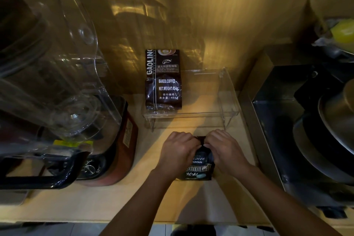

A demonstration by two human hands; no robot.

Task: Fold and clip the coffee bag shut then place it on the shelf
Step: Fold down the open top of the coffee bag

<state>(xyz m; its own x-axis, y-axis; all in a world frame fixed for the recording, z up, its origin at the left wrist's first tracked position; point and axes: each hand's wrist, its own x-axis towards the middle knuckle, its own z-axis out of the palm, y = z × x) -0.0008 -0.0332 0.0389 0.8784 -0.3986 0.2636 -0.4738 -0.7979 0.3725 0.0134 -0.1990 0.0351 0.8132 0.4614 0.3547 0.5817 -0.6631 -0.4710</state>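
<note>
Dark coffee bag (199, 168) on counter, both hands (203, 149) pinching its top

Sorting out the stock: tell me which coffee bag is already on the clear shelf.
The tall bag marked BAKED.COFFEE, standing at the shelf's left. The other bag is on the counter between both hands.

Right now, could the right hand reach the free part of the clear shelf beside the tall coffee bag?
Probably yes. The clear shelf stands just beyond the right hand, nothing lies between them, and its right part beside the tall coffee bag is free. But both hands are busy on the small coffee bag.
</note>
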